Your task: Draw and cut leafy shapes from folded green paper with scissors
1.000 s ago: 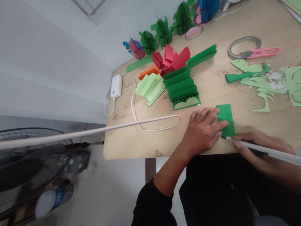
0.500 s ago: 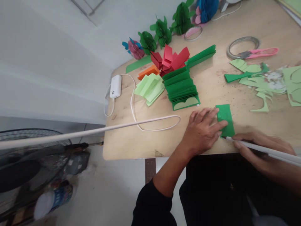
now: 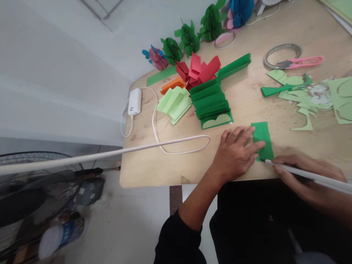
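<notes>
My left hand (image 3: 233, 154) lies flat on the table's front part, fingers spread, with its fingertips pressing the left side of a small green paper rectangle (image 3: 263, 136). Faint curved lines seem to show on that paper. In my right hand (image 3: 310, 176) is a white pen (image 3: 297, 171), pinched between thumb and fingers. Its dark tip meets the paper's bottom edge, close to my left fingers. Beyond my left hand sits a stack of folded dark green paper (image 3: 211, 99), with a pale green scalloped piece (image 3: 217, 120) on its front.
Pale green scraps (image 3: 305, 101) and pink-handled thread snips (image 3: 305, 62) by a tape roll (image 3: 283, 47) lie at the right. Red folded papers (image 3: 198, 69), light green ones (image 3: 174, 102) and paper figures (image 3: 189, 38) stand behind. A white cable (image 3: 181, 139) crosses the left.
The view has shifted very slightly. Both hands, the pen and the green paper stay nearly in place.
</notes>
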